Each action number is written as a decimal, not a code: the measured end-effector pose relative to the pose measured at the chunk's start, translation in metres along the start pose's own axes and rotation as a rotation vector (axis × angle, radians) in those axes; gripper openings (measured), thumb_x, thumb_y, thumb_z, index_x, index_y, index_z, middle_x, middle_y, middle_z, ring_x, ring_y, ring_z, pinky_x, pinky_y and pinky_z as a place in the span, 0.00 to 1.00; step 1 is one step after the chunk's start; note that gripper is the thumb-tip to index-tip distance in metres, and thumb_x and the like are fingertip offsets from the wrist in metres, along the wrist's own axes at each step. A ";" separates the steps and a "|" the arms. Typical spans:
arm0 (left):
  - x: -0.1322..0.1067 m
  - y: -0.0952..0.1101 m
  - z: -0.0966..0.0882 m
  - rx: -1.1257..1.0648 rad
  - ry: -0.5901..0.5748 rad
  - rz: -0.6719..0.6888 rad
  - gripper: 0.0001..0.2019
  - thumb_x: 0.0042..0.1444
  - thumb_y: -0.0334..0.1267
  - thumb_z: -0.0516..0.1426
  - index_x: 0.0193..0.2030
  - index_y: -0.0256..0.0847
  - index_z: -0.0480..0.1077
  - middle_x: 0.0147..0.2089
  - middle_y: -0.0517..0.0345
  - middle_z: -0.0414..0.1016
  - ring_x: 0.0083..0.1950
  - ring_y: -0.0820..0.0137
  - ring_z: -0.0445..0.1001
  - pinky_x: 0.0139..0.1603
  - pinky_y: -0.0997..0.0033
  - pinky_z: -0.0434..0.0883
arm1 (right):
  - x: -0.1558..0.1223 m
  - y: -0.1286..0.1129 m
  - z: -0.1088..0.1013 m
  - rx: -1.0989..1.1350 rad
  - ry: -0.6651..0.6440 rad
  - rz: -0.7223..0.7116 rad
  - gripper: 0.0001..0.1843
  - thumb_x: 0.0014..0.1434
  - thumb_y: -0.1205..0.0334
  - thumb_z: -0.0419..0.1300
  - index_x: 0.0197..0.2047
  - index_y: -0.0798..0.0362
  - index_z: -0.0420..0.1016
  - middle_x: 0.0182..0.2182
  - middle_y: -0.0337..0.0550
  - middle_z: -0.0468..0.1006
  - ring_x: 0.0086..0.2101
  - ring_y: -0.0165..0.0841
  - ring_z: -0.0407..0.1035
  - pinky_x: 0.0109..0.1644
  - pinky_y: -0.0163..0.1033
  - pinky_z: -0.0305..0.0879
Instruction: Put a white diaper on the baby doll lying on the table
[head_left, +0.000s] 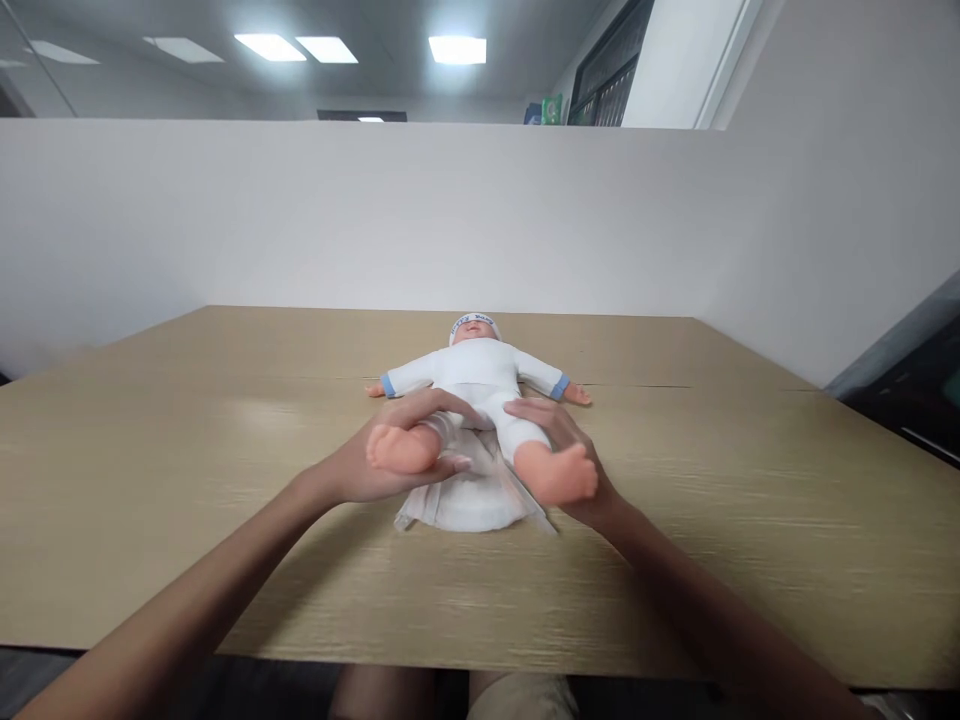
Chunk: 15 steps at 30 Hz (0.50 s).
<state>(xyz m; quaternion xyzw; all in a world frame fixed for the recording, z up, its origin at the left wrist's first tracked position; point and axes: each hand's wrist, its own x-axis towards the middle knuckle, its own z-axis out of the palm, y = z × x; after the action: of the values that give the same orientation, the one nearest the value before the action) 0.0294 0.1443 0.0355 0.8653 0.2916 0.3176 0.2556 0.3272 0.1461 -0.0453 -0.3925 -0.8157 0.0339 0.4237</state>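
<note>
A baby doll point(477, 366) in a white suit with blue cuffs lies on its back on the table, its feet toward me and its arms spread out. Under and between its legs a white diaper point(469, 505) is opened out, its front flap toward me. My left hand point(356, 472) is curled round the doll's leg on the left, just behind the bare foot. On the other side my right hand point(564, 428) closes round the other leg, its fingers across the thigh; its thumb is hidden behind the foot.
The wooden-topped table point(225, 450) reaches to a white partition wall point(375, 215) behind the doll. A dark object point(915, 370), perhaps a screen, stands at the right edge. My knees show below the table's front edge.
</note>
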 end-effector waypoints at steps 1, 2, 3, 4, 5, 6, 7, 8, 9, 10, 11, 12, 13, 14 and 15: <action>-0.008 -0.009 -0.002 0.047 -0.006 0.001 0.20 0.67 0.48 0.69 0.62 0.48 0.77 0.61 0.53 0.83 0.64 0.54 0.80 0.68 0.49 0.76 | -0.003 0.003 -0.004 0.017 -0.011 -0.035 0.28 0.68 0.72 0.62 0.67 0.40 0.78 0.64 0.49 0.81 0.64 0.49 0.76 0.67 0.55 0.77; -0.016 -0.019 -0.004 0.086 -0.016 0.033 0.20 0.67 0.48 0.69 0.62 0.48 0.77 0.61 0.52 0.83 0.65 0.53 0.80 0.70 0.46 0.75 | -0.006 0.005 -0.008 0.029 -0.027 -0.082 0.28 0.68 0.74 0.59 0.65 0.39 0.79 0.64 0.47 0.80 0.64 0.48 0.76 0.68 0.55 0.76; -0.024 -0.031 -0.005 0.117 -0.028 0.090 0.19 0.67 0.47 0.68 0.62 0.47 0.77 0.61 0.50 0.83 0.66 0.52 0.79 0.72 0.44 0.74 | -0.009 0.008 -0.011 0.035 -0.049 -0.137 0.29 0.67 0.76 0.57 0.64 0.39 0.80 0.65 0.46 0.79 0.65 0.46 0.75 0.68 0.55 0.76; -0.032 -0.043 -0.005 0.139 -0.047 0.155 0.19 0.67 0.46 0.68 0.62 0.47 0.76 0.63 0.48 0.82 0.69 0.50 0.77 0.75 0.43 0.71 | -0.012 0.010 -0.013 0.030 -0.073 -0.190 0.31 0.66 0.78 0.55 0.62 0.40 0.80 0.65 0.46 0.78 0.66 0.45 0.74 0.69 0.55 0.75; -0.041 -0.056 -0.005 0.157 -0.073 0.215 0.21 0.68 0.45 0.67 0.64 0.46 0.75 0.65 0.46 0.81 0.72 0.49 0.75 0.77 0.42 0.69 | -0.014 0.012 -0.014 0.018 -0.097 -0.238 0.32 0.65 0.80 0.53 0.62 0.41 0.80 0.65 0.46 0.77 0.67 0.44 0.73 0.70 0.56 0.74; -0.049 -0.068 -0.005 0.172 -0.106 0.255 0.23 0.68 0.45 0.67 0.67 0.47 0.74 0.68 0.44 0.79 0.75 0.48 0.72 0.78 0.41 0.68 | -0.015 0.014 -0.014 0.002 -0.119 -0.276 0.32 0.64 0.81 0.52 0.61 0.42 0.80 0.65 0.47 0.77 0.68 0.43 0.71 0.70 0.56 0.73; -0.056 -0.078 -0.003 0.189 -0.146 0.275 0.26 0.68 0.45 0.66 0.71 0.47 0.72 0.71 0.43 0.77 0.77 0.47 0.69 0.78 0.41 0.68 | -0.016 0.015 -0.014 -0.013 -0.137 -0.302 0.31 0.64 0.82 0.53 0.60 0.43 0.80 0.65 0.47 0.77 0.68 0.43 0.71 0.71 0.56 0.73; -0.063 -0.086 -0.002 0.204 -0.183 0.282 0.29 0.68 0.46 0.66 0.74 0.47 0.69 0.74 0.42 0.74 0.79 0.46 0.66 0.78 0.40 0.69 | -0.017 0.017 -0.013 -0.025 -0.149 -0.315 0.30 0.65 0.82 0.53 0.60 0.43 0.80 0.65 0.48 0.77 0.68 0.43 0.70 0.71 0.56 0.73; -0.068 -0.092 0.000 0.216 -0.213 0.284 0.32 0.67 0.46 0.66 0.76 0.47 0.67 0.76 0.42 0.72 0.81 0.45 0.63 0.78 0.40 0.69 | -0.017 0.018 -0.013 -0.033 -0.156 -0.319 0.29 0.66 0.81 0.53 0.59 0.44 0.80 0.64 0.48 0.77 0.68 0.42 0.70 0.71 0.56 0.73; -0.072 -0.096 0.001 0.226 -0.233 0.282 0.35 0.67 0.46 0.66 0.78 0.48 0.65 0.78 0.42 0.70 0.82 0.44 0.61 0.78 0.39 0.69 | -0.017 0.019 -0.012 -0.039 -0.162 -0.319 0.27 0.67 0.81 0.54 0.58 0.44 0.80 0.64 0.48 0.78 0.68 0.42 0.71 0.71 0.56 0.73; -0.075 -0.099 0.003 0.238 -0.240 0.275 0.36 0.67 0.45 0.66 0.79 0.48 0.64 0.79 0.43 0.69 0.83 0.44 0.59 0.79 0.39 0.68 | -0.017 0.021 -0.011 -0.044 -0.168 -0.318 0.26 0.67 0.80 0.54 0.57 0.44 0.80 0.64 0.48 0.78 0.68 0.42 0.71 0.71 0.55 0.73; -0.076 -0.099 0.004 0.249 -0.241 0.267 0.36 0.67 0.44 0.65 0.79 0.49 0.63 0.79 0.44 0.68 0.83 0.44 0.59 0.79 0.39 0.68 | -0.016 0.022 -0.010 -0.050 -0.173 -0.319 0.25 0.68 0.80 0.54 0.57 0.45 0.80 0.64 0.49 0.78 0.67 0.42 0.71 0.70 0.55 0.74; -0.076 -0.099 0.005 0.258 -0.241 0.260 0.36 0.67 0.42 0.65 0.80 0.49 0.63 0.79 0.45 0.68 0.83 0.44 0.58 0.79 0.39 0.68 | -0.016 0.023 -0.010 -0.056 -0.179 -0.322 0.24 0.68 0.79 0.54 0.56 0.45 0.80 0.63 0.49 0.78 0.67 0.43 0.72 0.70 0.55 0.74; -0.076 -0.097 0.006 0.261 -0.241 0.257 0.36 0.66 0.41 0.64 0.80 0.50 0.62 0.79 0.45 0.68 0.83 0.44 0.58 0.79 0.39 0.68 | -0.017 0.024 -0.010 -0.062 -0.183 -0.325 0.24 0.68 0.79 0.54 0.56 0.45 0.81 0.63 0.49 0.78 0.66 0.43 0.72 0.69 0.55 0.75; -0.075 -0.096 0.006 0.262 -0.241 0.256 0.36 0.66 0.40 0.64 0.80 0.50 0.62 0.79 0.46 0.68 0.83 0.44 0.59 0.79 0.39 0.68 | -0.017 0.025 -0.010 -0.066 -0.189 -0.326 0.25 0.68 0.79 0.54 0.56 0.44 0.81 0.63 0.49 0.79 0.65 0.42 0.73 0.69 0.54 0.75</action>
<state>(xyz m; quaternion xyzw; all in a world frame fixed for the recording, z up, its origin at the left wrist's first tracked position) -0.0466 0.1597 -0.0586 0.9528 0.1856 0.2009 0.1317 0.3550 0.1490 -0.0603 -0.2640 -0.9053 -0.0252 0.3319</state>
